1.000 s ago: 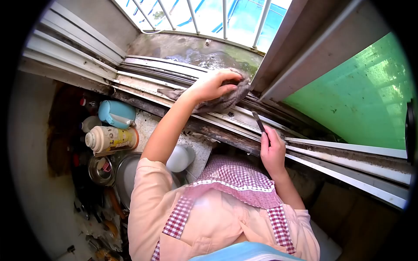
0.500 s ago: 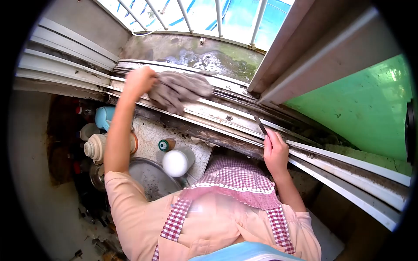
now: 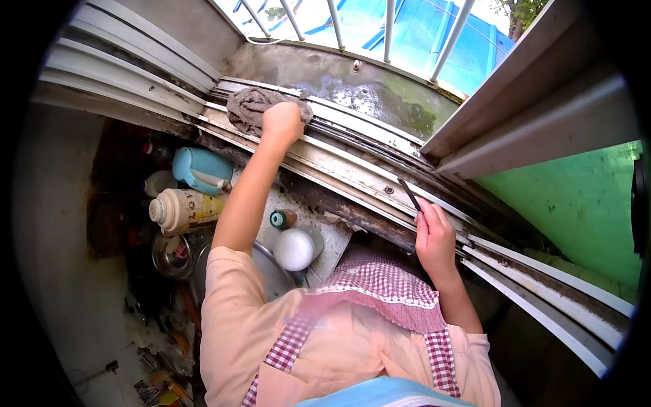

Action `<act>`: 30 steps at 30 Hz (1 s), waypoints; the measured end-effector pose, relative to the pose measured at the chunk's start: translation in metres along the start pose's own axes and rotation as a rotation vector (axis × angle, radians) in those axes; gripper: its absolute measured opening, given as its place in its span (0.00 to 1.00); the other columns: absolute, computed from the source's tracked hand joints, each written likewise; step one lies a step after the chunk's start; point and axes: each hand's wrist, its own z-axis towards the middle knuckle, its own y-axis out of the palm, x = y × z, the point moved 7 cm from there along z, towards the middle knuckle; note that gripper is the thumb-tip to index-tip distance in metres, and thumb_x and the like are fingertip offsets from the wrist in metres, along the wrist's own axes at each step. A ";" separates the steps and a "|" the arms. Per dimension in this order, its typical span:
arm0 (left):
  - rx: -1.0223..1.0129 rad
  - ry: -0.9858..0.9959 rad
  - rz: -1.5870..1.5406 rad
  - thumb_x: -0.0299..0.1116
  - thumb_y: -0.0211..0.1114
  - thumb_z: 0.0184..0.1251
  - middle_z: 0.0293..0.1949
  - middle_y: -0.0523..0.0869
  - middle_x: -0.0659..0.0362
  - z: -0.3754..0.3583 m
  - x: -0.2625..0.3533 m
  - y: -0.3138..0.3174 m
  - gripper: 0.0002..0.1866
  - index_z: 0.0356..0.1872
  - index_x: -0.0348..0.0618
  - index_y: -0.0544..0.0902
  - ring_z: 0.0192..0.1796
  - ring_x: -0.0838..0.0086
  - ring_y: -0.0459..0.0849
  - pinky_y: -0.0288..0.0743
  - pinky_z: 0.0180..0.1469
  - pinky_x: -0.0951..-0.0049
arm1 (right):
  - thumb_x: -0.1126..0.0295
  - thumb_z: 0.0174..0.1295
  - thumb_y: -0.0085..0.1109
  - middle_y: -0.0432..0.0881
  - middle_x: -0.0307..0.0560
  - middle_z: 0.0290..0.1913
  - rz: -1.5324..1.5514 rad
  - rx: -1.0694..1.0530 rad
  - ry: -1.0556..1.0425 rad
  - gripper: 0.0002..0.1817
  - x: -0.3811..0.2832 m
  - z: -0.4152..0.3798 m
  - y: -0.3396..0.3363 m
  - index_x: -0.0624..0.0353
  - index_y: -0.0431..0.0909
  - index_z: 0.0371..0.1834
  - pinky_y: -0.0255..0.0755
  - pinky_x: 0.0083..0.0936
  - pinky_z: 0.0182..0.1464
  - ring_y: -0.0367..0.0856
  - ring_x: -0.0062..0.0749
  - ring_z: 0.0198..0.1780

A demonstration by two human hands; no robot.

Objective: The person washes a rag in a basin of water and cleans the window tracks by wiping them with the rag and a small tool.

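My left hand (image 3: 283, 124) is closed on a bunched grey-brown rag (image 3: 251, 108), which lies against the dirty white window track (image 3: 339, 154) near its left end. In my right hand (image 3: 434, 233) I grip a thin dark stick-like tool (image 3: 409, 195); its tip points up and left over the track, and its exact kind cannot be made out. That hand is just above the near rail, to the right of a round screw or hole in the track. Grime darkens the grooves between the rails.
Below the sill stand a light blue jug (image 3: 202, 168), a cream bottle (image 3: 183, 209), a green-capped jar (image 3: 279, 218) and a white-lidded container (image 3: 294, 249). White bars (image 3: 389, 30) cross the opening beyond a wet ledge (image 3: 346, 88). A green pane (image 3: 569, 203) is at right.
The view has shifted, so the scene sits farther right. My left hand has moved right relative to the track, and the rag, spread out before, is now bunched beneath and left of it.
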 end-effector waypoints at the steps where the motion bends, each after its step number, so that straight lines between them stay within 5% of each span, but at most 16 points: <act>1: 0.032 0.020 0.028 0.42 0.64 0.53 0.27 0.83 0.50 -0.001 0.006 0.006 0.13 0.23 0.42 0.84 0.36 0.57 0.82 0.75 0.37 0.59 | 0.81 0.59 0.47 0.75 0.51 0.31 0.007 -0.007 0.001 0.15 -0.002 0.000 -0.001 0.64 0.73 0.49 0.71 0.26 0.34 0.77 0.38 0.30; 6: 0.086 0.195 -0.109 0.41 0.58 0.58 0.28 0.83 0.48 -0.028 0.028 -0.009 0.16 0.22 0.39 0.83 0.33 0.55 0.82 0.75 0.37 0.58 | 0.81 0.59 0.47 0.75 0.49 0.30 -0.020 0.036 -0.002 0.15 -0.001 -0.009 -0.010 0.62 0.73 0.50 0.70 0.25 0.33 0.77 0.35 0.30; 10: -0.043 -0.031 0.002 0.41 0.57 0.59 0.30 0.84 0.49 -0.024 0.014 -0.003 0.16 0.26 0.37 0.84 0.37 0.56 0.83 0.77 0.39 0.62 | 0.79 0.58 0.50 0.77 0.53 0.35 -0.009 0.054 0.096 0.14 0.012 -0.021 -0.025 0.61 0.74 0.49 0.70 0.33 0.36 0.77 0.49 0.35; 17: -0.230 0.197 0.010 0.43 0.54 0.61 0.32 0.84 0.46 -0.015 0.048 0.009 0.19 0.28 0.37 0.84 0.39 0.54 0.83 0.76 0.43 0.60 | 0.80 0.58 0.49 0.76 0.53 0.34 0.013 0.030 0.107 0.17 0.014 -0.019 -0.024 0.57 0.74 0.52 0.70 0.33 0.35 0.76 0.48 0.34; 21: -0.159 0.280 -0.291 0.45 0.54 0.62 0.28 0.82 0.47 -0.043 0.077 -0.002 0.18 0.29 0.40 0.83 0.34 0.53 0.81 0.74 0.37 0.58 | 0.77 0.57 0.49 0.77 0.50 0.32 -0.115 -0.059 -0.049 0.21 -0.009 0.035 0.008 0.49 0.73 0.55 0.71 0.36 0.35 0.77 0.45 0.34; 24: 0.216 0.277 -0.704 0.39 0.57 0.62 0.30 0.83 0.48 -0.090 0.068 -0.038 0.14 0.34 0.39 0.83 0.34 0.55 0.81 0.74 0.37 0.63 | 0.74 0.58 0.44 0.78 0.46 0.28 -0.389 -0.170 -0.216 0.19 -0.021 0.087 0.069 0.46 0.74 0.53 0.73 0.36 0.33 0.79 0.43 0.32; 26: 0.320 0.136 -0.834 0.36 0.58 0.62 0.33 0.84 0.50 -0.133 0.046 -0.057 0.11 0.36 0.40 0.84 0.36 0.57 0.82 0.75 0.39 0.66 | 0.72 0.58 0.46 0.78 0.47 0.26 -0.563 -0.290 -0.277 0.12 -0.038 0.119 0.110 0.49 0.77 0.43 0.74 0.35 0.33 0.80 0.40 0.33; 30: 0.374 0.014 -1.016 0.33 0.59 0.61 0.35 0.84 0.52 -0.205 0.018 -0.036 0.10 0.36 0.39 0.83 0.37 0.61 0.83 0.75 0.39 0.71 | 0.67 0.59 0.48 0.78 0.42 0.25 -0.729 -0.198 -0.589 0.08 -0.048 0.147 0.181 0.52 0.79 0.31 0.71 0.33 0.30 0.79 0.37 0.31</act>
